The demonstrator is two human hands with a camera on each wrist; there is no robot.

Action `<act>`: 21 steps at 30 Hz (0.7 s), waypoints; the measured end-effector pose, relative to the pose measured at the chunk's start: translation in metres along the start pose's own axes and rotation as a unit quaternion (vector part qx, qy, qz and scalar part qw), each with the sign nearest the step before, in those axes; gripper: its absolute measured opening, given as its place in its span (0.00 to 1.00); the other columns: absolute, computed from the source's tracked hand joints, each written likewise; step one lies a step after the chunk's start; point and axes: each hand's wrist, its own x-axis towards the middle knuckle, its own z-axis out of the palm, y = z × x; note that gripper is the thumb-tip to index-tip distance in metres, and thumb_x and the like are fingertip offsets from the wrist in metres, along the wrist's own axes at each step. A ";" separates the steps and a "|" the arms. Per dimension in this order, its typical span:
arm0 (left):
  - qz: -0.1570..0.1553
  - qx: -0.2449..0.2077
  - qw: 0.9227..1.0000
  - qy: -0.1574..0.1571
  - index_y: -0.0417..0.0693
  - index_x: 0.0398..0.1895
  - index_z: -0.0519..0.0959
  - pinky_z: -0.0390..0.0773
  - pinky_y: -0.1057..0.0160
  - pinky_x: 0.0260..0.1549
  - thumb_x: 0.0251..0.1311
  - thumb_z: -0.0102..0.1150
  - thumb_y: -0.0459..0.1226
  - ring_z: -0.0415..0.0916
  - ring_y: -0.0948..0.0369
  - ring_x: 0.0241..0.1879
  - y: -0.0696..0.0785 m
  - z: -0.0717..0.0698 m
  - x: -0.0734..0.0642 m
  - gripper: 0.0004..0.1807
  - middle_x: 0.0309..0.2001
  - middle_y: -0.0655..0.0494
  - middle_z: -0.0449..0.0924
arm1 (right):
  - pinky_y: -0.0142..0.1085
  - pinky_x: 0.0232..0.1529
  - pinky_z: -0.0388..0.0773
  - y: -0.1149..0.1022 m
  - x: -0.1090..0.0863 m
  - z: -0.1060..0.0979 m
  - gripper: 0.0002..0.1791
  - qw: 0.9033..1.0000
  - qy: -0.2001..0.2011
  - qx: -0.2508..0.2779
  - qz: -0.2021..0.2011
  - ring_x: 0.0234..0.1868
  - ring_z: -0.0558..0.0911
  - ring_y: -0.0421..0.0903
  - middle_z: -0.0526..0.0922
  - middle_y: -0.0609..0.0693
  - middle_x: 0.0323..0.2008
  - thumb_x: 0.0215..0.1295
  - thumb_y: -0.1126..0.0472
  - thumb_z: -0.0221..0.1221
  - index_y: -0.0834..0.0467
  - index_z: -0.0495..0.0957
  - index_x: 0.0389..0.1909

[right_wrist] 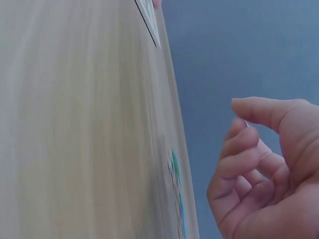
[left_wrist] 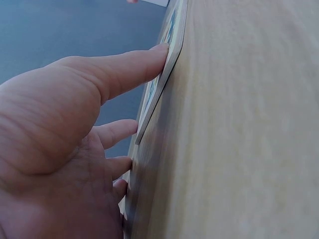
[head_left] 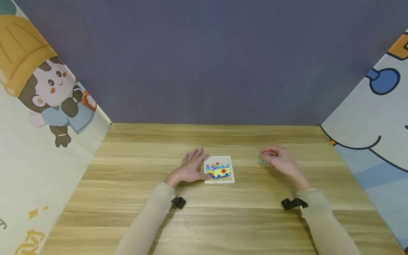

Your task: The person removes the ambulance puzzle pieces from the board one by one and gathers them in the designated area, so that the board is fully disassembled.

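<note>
A square white-framed puzzle board with a yellow ambulance picture lies flat on the table. Spread around its left side is my left hand, the fingers fairly straight; in the left wrist view the thumb presses on the board's edge. My right hand is off to the board's right. It pinches a small colourful puzzle piece between thumb and forefinger, mostly hidden by the fingers. Below that hand, the right wrist view shows another thin green and blue piece lying on the table.
The wood-grain table ends at a dark blue-grey wall. Cartoon-printed panels stand on the left and the right. Black straps sit at both wrists.
</note>
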 end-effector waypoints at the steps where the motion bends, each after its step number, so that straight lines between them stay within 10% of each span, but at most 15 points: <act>1: 0.000 0.000 1.000 -0.001 0.50 0.83 0.62 0.29 0.38 0.84 0.61 0.74 0.52 0.33 0.45 0.88 0.001 -0.001 -0.001 0.50 0.88 0.44 0.41 | 0.38 0.22 0.71 -0.002 0.000 0.005 0.23 1.000 -0.006 0.004 -0.005 0.21 0.70 0.42 0.78 0.51 0.27 0.76 0.53 0.65 0.66 0.79 0.61; 21: 0.000 -0.002 1.000 0.002 0.50 0.83 0.61 0.29 0.38 0.85 0.61 0.73 0.52 0.33 0.45 0.88 -0.002 0.002 -0.001 0.50 0.88 0.44 0.41 | 0.39 0.34 0.84 -0.044 0.020 0.085 0.19 0.991 -0.111 -0.023 -0.075 0.35 0.84 0.50 0.88 0.57 0.44 0.75 0.51 0.65 0.60 0.85 0.57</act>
